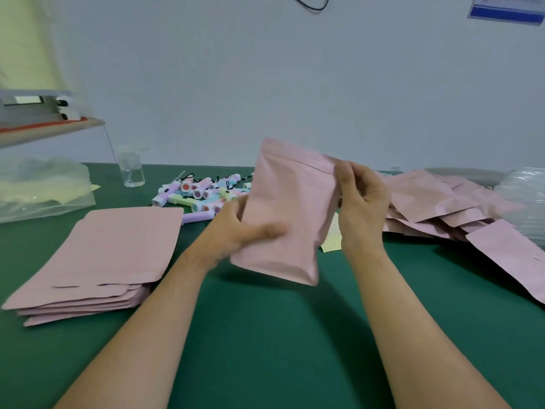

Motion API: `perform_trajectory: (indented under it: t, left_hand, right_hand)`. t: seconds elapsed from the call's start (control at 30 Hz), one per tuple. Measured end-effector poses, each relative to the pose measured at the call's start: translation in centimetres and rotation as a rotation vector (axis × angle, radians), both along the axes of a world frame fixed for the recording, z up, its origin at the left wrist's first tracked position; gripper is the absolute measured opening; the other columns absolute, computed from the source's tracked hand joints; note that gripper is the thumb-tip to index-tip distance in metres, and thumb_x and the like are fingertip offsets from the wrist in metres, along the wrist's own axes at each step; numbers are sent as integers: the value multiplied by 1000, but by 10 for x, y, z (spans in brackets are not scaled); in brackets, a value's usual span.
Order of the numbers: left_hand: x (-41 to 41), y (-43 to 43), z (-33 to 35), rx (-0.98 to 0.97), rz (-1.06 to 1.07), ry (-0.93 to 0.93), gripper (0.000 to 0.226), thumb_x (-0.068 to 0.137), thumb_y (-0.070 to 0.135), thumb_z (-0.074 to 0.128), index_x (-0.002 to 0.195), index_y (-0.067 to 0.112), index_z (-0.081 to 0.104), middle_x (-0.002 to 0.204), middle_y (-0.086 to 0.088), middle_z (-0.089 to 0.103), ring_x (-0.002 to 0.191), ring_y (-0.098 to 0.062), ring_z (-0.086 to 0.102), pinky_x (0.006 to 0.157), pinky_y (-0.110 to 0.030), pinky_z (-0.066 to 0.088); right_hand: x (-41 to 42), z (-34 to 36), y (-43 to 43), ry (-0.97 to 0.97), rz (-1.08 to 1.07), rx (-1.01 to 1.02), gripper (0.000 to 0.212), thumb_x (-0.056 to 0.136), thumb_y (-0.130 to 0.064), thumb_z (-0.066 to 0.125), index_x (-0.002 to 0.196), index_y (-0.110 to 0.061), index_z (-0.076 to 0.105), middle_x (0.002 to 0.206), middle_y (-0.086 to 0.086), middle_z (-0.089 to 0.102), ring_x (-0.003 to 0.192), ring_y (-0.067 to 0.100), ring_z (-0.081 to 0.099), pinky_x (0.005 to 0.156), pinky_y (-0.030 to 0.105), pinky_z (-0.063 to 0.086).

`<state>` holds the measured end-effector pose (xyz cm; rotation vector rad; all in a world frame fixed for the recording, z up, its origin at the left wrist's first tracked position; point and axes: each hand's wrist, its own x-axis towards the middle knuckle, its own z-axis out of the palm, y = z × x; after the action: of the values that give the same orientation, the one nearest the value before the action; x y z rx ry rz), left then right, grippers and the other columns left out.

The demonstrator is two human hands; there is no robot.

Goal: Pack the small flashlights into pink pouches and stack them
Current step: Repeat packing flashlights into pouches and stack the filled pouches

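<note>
I hold one pink pouch [290, 208] up above the green table [265, 335], tilted, its zip end pointing up and away. My left hand [236, 231] grips its lower left side with the thumb across the front. My right hand [361, 202] pinches its upper right edge near the zip. Whatever is inside the pouch is hidden. Several small pastel flashlights [203, 191] lie in a loose heap behind the pouch. A neat stack of flat pink pouches [97, 261] lies at the left. A loose pile of pink pouches [448, 208] spreads out at the right.
A clear plastic bottle [132, 169] stands at the back left, next to a crumpled clear plastic bag [41, 187]. A sealing machine [38, 116] sits on a ledge at far left. Clear plastic wrap [525, 199] lies at far right. A yellow paper slip [333, 237] lies under my right wrist.
</note>
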<state>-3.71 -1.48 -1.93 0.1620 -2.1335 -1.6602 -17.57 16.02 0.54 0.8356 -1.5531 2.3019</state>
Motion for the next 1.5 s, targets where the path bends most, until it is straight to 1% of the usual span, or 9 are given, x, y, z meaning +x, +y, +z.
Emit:
perform_trajectory:
  t: [0.13, 0.4, 0.5, 0.67, 0.83, 1.0, 1.27, 1.37, 1.5]
  left_hand:
    - [-3, -5, -20, 46, -163, -162, 39, 78, 29, 94, 108, 8, 81, 115, -11, 79, 107, -28, 76, 88, -35, 62]
    - [-7, -11, -26, 324, -56, -119, 56, 80, 50, 88, 118, 11, 78, 122, -13, 76, 110, -30, 75, 83, -36, 63]
    - [-9, -14, -26, 376, 46, -122, 47, 77, 49, 87, 106, 12, 81, 115, -13, 78, 99, -26, 78, 75, -30, 62]
    - [-9, -17, -27, 445, 75, -145, 26, 81, 42, 86, 97, 22, 85, 110, -10, 80, 92, -24, 79, 72, -32, 61]
    - [-9, -18, -26, 466, 94, -133, 39, 84, 42, 83, 109, 12, 81, 110, -13, 79, 95, -30, 78, 81, -36, 60]
    - [-12, -17, -30, 400, 130, -100, 38, 78, 41, 86, 96, 7, 81, 104, -17, 80, 83, -24, 78, 64, -27, 59]
    - [-13, -15, -31, 299, 115, -97, 41, 77, 48, 89, 97, 13, 83, 102, -15, 80, 86, -29, 78, 69, -34, 61]
    - [-11, -17, -29, 318, 102, -104, 48, 72, 43, 94, 106, 11, 81, 107, -16, 79, 97, -37, 77, 89, -49, 61]
    - [-9, -13, -27, 283, 50, -99, 45, 67, 36, 97, 107, 22, 82, 110, -10, 80, 99, -30, 78, 83, -43, 64]
  right_hand:
    - [-13, -9, 3, -37, -133, 72, 13, 98, -20, 67, 94, -13, 77, 83, -6, 73, 78, 9, 63, 77, 32, 53]
    - [-12, -35, -6, -161, -26, 460, 17, 95, -27, 72, 108, -36, 67, 76, -7, 73, 71, 5, 65, 68, 24, 51]
    - [-9, -39, -13, -212, 63, 468, 19, 96, -31, 72, 115, -29, 70, 80, -11, 74, 79, 5, 69, 70, 27, 55]
    - [-9, -37, -10, -389, 435, 423, 25, 93, -37, 74, 91, -13, 79, 87, 3, 70, 78, 17, 63, 67, 29, 55]
    - [-8, -40, -12, -302, 355, 594, 26, 97, -31, 71, 79, -12, 74, 76, -1, 74, 63, 10, 66, 56, 26, 56]
    - [-6, -43, -13, -227, 269, 693, 34, 100, -31, 66, 84, -1, 67, 70, 2, 64, 58, 11, 53, 54, 21, 43]
    - [1, -38, -12, -270, 393, 568, 23, 77, -33, 90, 93, -22, 79, 91, 1, 79, 82, 16, 76, 64, 27, 58]
    - [4, -38, -13, -250, 350, 560, 33, 73, -30, 93, 101, -37, 78, 96, 1, 77, 77, 7, 73, 59, 19, 54]
    - [6, -39, -14, -203, 342, 607, 45, 76, -28, 90, 114, -45, 71, 101, 2, 74, 77, 7, 72, 61, 18, 54]
